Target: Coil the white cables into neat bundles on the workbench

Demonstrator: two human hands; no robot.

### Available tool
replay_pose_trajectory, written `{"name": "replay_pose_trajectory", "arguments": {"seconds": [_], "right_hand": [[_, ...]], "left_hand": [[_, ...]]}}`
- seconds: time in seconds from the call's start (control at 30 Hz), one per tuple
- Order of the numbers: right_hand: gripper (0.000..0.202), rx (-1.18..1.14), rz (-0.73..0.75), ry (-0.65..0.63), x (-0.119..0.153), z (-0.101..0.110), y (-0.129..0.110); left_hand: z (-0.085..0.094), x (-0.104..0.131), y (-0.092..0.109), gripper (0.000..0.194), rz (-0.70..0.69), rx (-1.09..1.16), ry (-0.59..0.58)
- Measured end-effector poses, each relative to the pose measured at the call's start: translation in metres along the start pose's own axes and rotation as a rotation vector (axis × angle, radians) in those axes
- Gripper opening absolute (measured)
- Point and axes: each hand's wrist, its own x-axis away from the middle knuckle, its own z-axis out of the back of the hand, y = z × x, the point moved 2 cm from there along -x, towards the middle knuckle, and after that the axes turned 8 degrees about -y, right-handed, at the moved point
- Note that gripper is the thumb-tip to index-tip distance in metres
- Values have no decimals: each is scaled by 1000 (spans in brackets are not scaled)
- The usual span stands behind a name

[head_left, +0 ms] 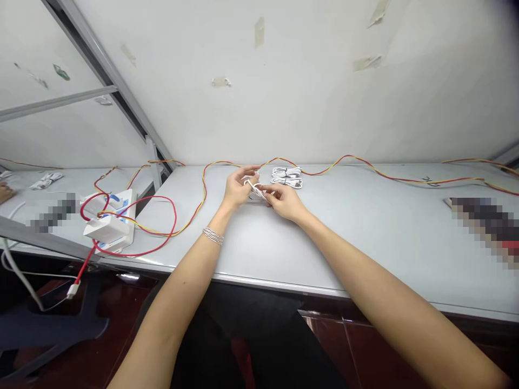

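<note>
Near the back of the tabletop, my left hand (237, 189) is closed on a white cable (257, 190), its thumb and fingers curled around it. The fingers of my right hand (287, 202) pinch the same cable from the other side, close to the left fingertips. Part of the cable is hidden behind the fingers. Just behind my right hand lies a coiled bundle of white cable (286, 174), bound with a dark tie; a USB plug shows at its right end.
A white power strip (130, 224) with adapters and looped red and yellow wires (175, 216) sits at left. Blurred objects lie at far right and left. Past the frame post, another person's hand (5, 192) is near a white cable bundle (46, 180). A wall (300, 102) rises behind.
</note>
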Motion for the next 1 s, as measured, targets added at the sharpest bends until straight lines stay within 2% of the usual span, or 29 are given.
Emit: {"name": "replay_pose_trajectory", "arguments": {"seconds": [0.1, 0.27, 0.43, 0.6, 0.73, 0.9, 1.0], "right_hand": [[33, 27, -3, 13, 0, 1, -1], [17, 122, 25, 65, 0, 3, -2], [13, 178, 15, 97, -2, 5, 1], [8, 204, -14, 177, -4, 10, 7], [7, 142, -68, 254, -4, 14, 11], [15, 40, -43, 241, -6, 14, 11], [13, -66, -70, 264, -8, 14, 12]], "left_hand": [[-2, 1, 2, 32, 2, 36, -20], [-5, 3, 6, 27, 61, 68, -45], [-5, 3, 7, 25, 66, 65, -52], [0, -1, 0, 22, 113, 20, 13], [3, -2, -3, 20, 163, 20, 36], [4, -2, -3, 19, 191, 35, 46], [7, -1, -1, 29, 198, 64, -13]]}}
